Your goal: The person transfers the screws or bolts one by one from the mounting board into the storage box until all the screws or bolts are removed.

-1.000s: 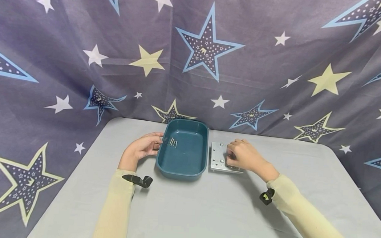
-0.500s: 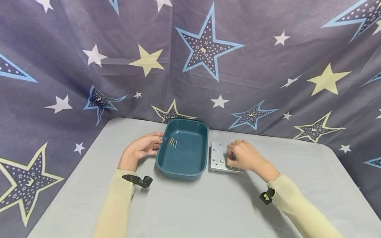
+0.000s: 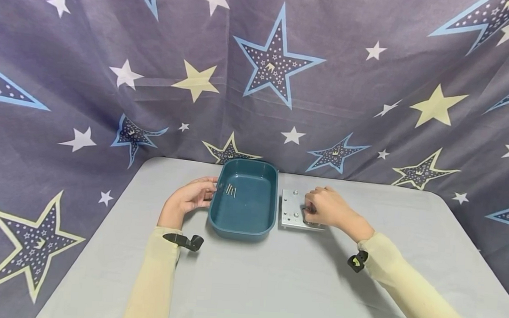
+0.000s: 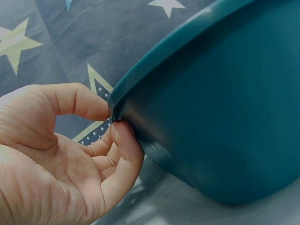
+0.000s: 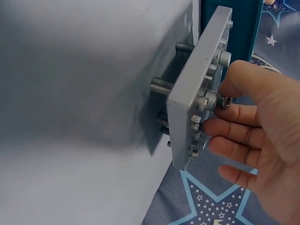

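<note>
One starry cloth [image 3: 256, 122] hangs behind one teal tray [image 3: 241, 235], its left rim pinched by the left hand [image 3: 192, 195]. Just right of the tray stands one silver, bolt-studded plate [image 3: 292, 208], partly hidden by the right hand [image 3: 328, 207], which pinches one dark bolt [image 5: 226, 101]. Slim metal pins [image 3: 231, 190], too small to count, lie inside the tray.

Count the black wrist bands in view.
2. Left band on the left sleeve, nearer the tray; right band at the right sleeve's cuff, nearer the metal plate. No others show.
</note>
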`<state>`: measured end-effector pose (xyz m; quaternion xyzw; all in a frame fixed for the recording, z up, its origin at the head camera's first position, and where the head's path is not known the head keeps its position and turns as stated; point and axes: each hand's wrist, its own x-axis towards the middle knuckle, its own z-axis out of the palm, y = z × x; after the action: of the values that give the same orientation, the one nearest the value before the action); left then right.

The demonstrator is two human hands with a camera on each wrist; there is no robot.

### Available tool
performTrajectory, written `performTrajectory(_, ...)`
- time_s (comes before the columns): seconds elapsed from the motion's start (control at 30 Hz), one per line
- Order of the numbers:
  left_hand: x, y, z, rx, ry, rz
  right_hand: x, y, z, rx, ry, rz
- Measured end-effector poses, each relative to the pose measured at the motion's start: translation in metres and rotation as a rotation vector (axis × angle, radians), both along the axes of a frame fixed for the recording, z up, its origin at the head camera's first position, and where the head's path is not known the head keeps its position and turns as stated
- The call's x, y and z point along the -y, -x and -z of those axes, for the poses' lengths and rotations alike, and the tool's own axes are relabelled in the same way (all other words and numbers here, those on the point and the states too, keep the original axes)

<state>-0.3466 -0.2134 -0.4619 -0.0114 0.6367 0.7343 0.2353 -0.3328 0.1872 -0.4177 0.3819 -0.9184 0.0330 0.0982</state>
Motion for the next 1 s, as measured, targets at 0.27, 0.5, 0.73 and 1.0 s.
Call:
performTrajectory(0.27, -0.0013, 0.0001, 0.0002, -0.004, 0.006, -0.014, 0.0012, -0.0005, -0.002, -0.005, -0.016, 0.001)
performTrajectory(0.5, -0.0006, -0.0013, 0.0006, -0.011, 0.01, -0.012, 0.0028, -0.0028, -0.0024, -0.012, -0.021, 0.004)
performTrajectory(0.73, 0.0002, -0.0008, 0.0021, -0.008, 0.014, -0.009, 0.0043, -0.003, -0.0017, -0.027, -0.03, 0.005)
performTrajectory(1.0, 0.0004, -0.0005, 0.0014, -0.006, 0.005, -0.013, 0.0046, -0.004, -0.0034, -0.026, -0.024, 0.003)
